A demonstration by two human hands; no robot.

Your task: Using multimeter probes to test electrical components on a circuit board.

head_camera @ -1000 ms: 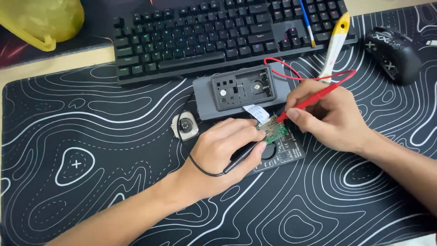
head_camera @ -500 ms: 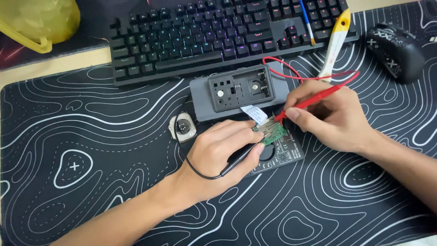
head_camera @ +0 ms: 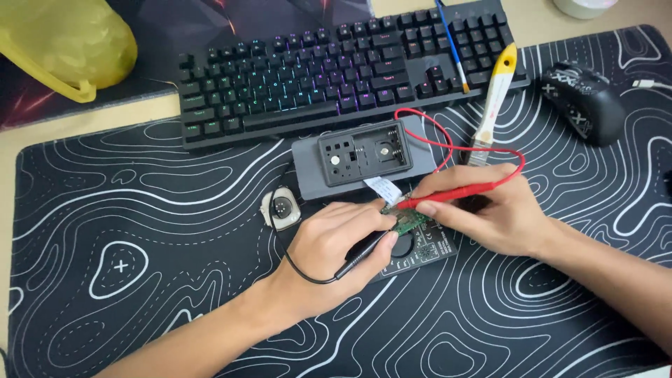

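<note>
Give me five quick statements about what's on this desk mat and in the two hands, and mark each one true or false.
1. The right hand holds a red probe with its tip at the small green circuit board. True.
2. The left hand holds a yellow brush. False: it holds a black probe; the yellow-handled brush lies by the keyboard.
3. The grey device case lies between the keyboard and the hands. True.
4. The black mouse sits at the mat's left edge. False: it sits at the upper right.
5. A yellow plastic bag lies at the upper left. True.
</note>
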